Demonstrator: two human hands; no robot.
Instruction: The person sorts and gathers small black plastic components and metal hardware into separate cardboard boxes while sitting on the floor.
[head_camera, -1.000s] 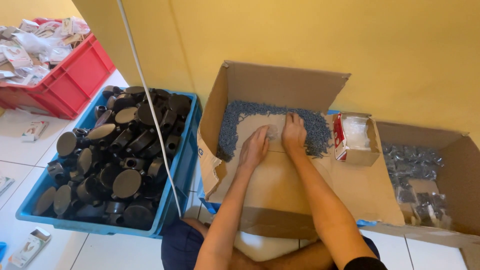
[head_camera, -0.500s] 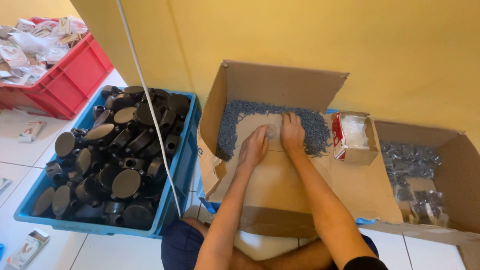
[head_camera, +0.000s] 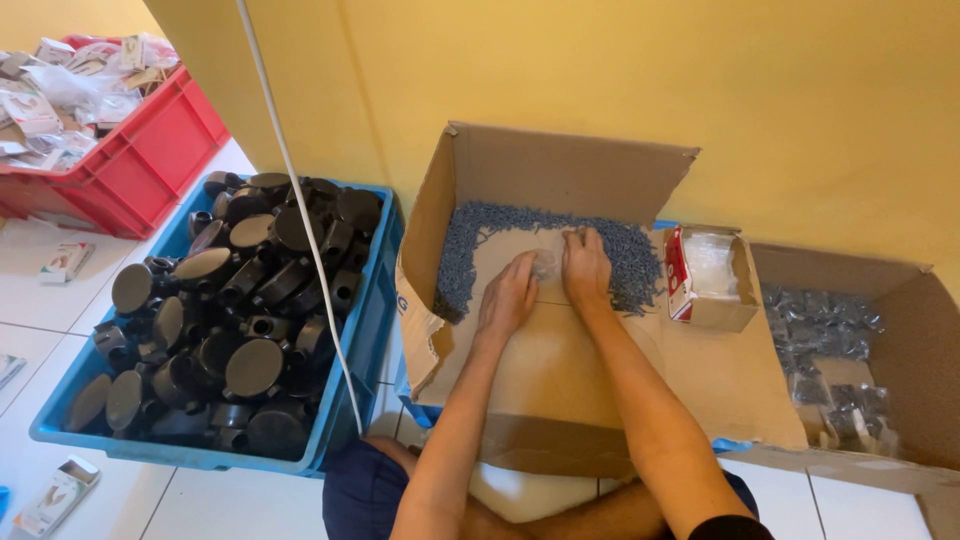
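Nearest me, my forearms run up from my lap over the near edge of the open box (head_camera: 600, 370), whose floor is bare cardboard on this side. My left hand (head_camera: 508, 298) lies palm down on that floor, fingers bent toward a small clear bag (head_camera: 546, 263). My right hand (head_camera: 585, 268) sits just beside it, fingers curled at the bag's right edge (I cannot tell how firmly either hand pinches it, though both touch it). The bag lies at the rim of the screws (head_camera: 480, 235), a grey heap banked along the box's far wall and left side.

To the right, a small carton (head_camera: 712, 300) rests on the box's right flap; past it a second box (head_camera: 900, 330) holds grey packets (head_camera: 835, 340). To the left stands a blue crate (head_camera: 362, 340) of black fittings (head_camera: 250, 300), a white cable (head_camera: 300, 210) hanging across it. At the far left sits a red crate (head_camera: 140, 165).
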